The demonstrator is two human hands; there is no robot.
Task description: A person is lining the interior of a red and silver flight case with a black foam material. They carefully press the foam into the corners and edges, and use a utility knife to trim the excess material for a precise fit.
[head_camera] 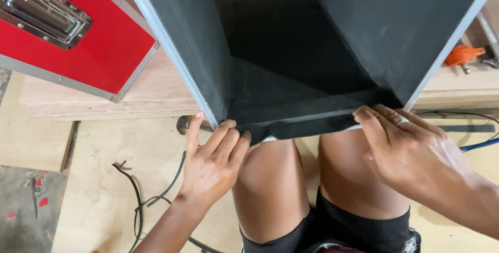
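Observation:
An open box [171, 40] with metal-edged walls and a black lining stands in front of my knees. A black lining sheet [296, 120] folds over its near edge. My left hand [213, 162] presses that sheet down at the near left corner, fingers on the fabric and thumb against the metal edge. My right hand [405, 149], with a ring on one finger, presses the sheet down at the near right corner.
A red case [99, 50] with a metal recessed handle [44, 11] lies at the upper left on plywood boards. Black strips [136, 201] trail on the plywood floor at the left. An orange tool [464, 54] sits at the right, with cables below it.

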